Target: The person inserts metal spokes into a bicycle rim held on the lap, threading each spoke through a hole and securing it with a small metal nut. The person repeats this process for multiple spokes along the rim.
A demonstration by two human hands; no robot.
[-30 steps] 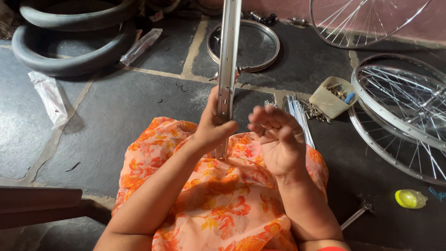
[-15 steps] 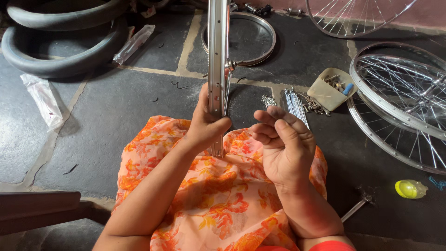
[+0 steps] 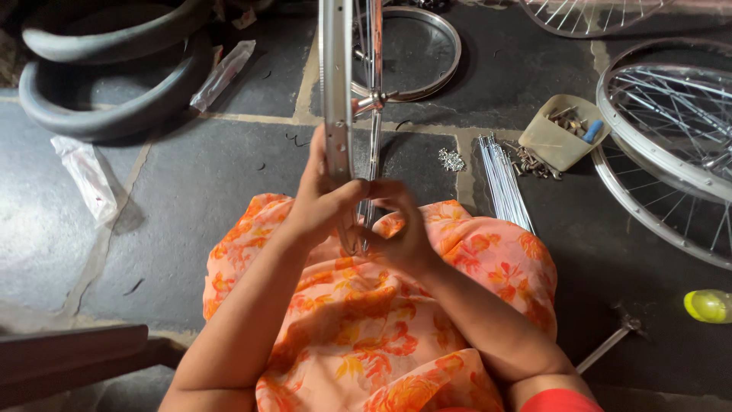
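Left hand (image 3: 324, 206) gripping upright silver metal wheel rim (image 3: 336, 91) at its lower edge above orange floral cloth (image 3: 366, 320); right hand (image 3: 400, 233) closed around thin spoke (image 3: 373, 152) just beside; bundle of loose steel spokes (image 3: 503, 179) on dark stone floor (image 3: 191, 198), beige tray of small parts (image 3: 560, 137) farther right

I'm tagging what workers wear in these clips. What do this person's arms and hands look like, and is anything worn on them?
Both forearms are bare, with no sleeve reaching them. The left hand and right hand show no gloves, and no rings, bangles or watch that I can make out. A strip of red cloth shows at the right upper arm.
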